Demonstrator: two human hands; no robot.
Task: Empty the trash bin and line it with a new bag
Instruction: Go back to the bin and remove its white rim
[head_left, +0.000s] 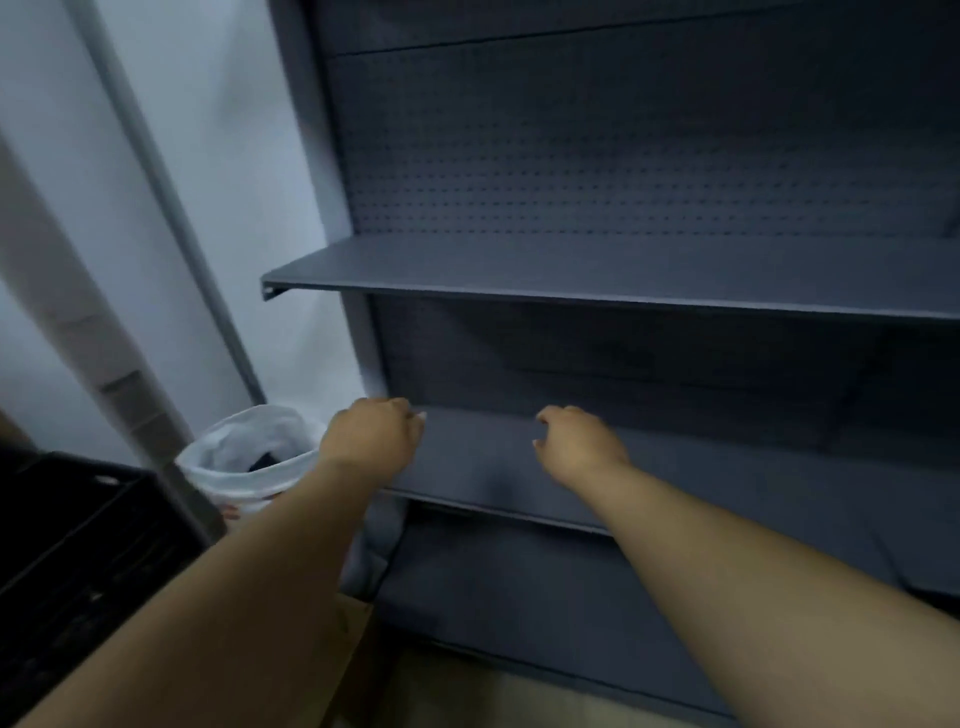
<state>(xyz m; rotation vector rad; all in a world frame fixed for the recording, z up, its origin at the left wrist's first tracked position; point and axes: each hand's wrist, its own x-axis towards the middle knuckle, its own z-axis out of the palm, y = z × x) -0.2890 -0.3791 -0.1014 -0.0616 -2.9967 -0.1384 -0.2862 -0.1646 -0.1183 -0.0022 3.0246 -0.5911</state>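
A person stands facing a dark grey metal shelving unit (623, 156) with a perforated back panel, both bare arms stretched forward over its lower shelf (727, 467). The left hand (371, 434) hovers above the shelf's left end, its fingers curled inward into a loose fist; nothing shows inside the grasp, and the blur makes it hard to tell whether the fingertips pinch anything. The right hand (576, 444) reaches out further right over the same shelf, knuckles up, fingers bent downward and slightly apart, with nothing visible between them.

The trash bin (249, 457) sits on the floor to the left of the shelving unit, against a pale wall (234, 156), just beyond the left forearm. It is lined with a white bag (208, 462) folded over its rim, and something dark lies inside. A black plastic crate (78, 530) fills the lower left corner, near the bin. A grey pipe (156, 182) slants down the wall behind the bin.
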